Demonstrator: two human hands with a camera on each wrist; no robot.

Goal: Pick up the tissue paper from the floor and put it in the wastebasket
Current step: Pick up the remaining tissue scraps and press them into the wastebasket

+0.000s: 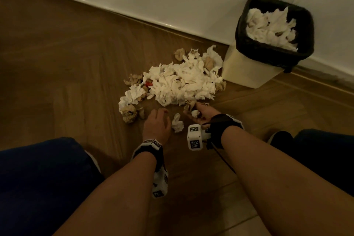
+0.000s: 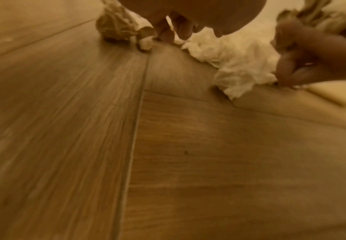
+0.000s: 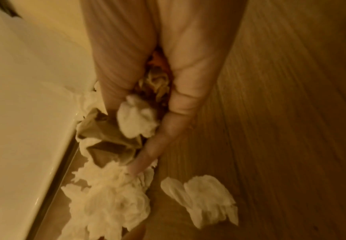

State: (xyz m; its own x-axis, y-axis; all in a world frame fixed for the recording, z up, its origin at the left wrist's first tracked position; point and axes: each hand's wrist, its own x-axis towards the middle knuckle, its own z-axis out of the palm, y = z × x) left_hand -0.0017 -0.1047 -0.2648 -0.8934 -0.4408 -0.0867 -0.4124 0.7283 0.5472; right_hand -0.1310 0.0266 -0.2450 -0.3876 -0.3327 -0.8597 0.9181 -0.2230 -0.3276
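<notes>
A heap of crumpled white and brown tissue paper (image 1: 182,82) lies on the wooden floor. The wastebasket (image 1: 249,71), cream with a black liner, stands at the right against the wall and holds several white tissues. My right hand (image 1: 198,114) is at the heap's near edge and grips a white wad (image 3: 137,120) and brown paper (image 3: 106,138) between thumb and fingers. My left hand (image 1: 158,119) hovers low to its left, fingers hanging down to the floor (image 2: 174,30) beside a small scrap (image 2: 145,42), holding nothing. One loose white tissue (image 1: 177,123) lies between the hands.
A white wall and baseboard (image 1: 134,15) run behind the heap. Brown crumpled balls (image 1: 130,114) sit at the heap's left end, and a small red item (image 1: 148,83) shows inside it. My knees in dark blue (image 1: 38,178) flank the arms.
</notes>
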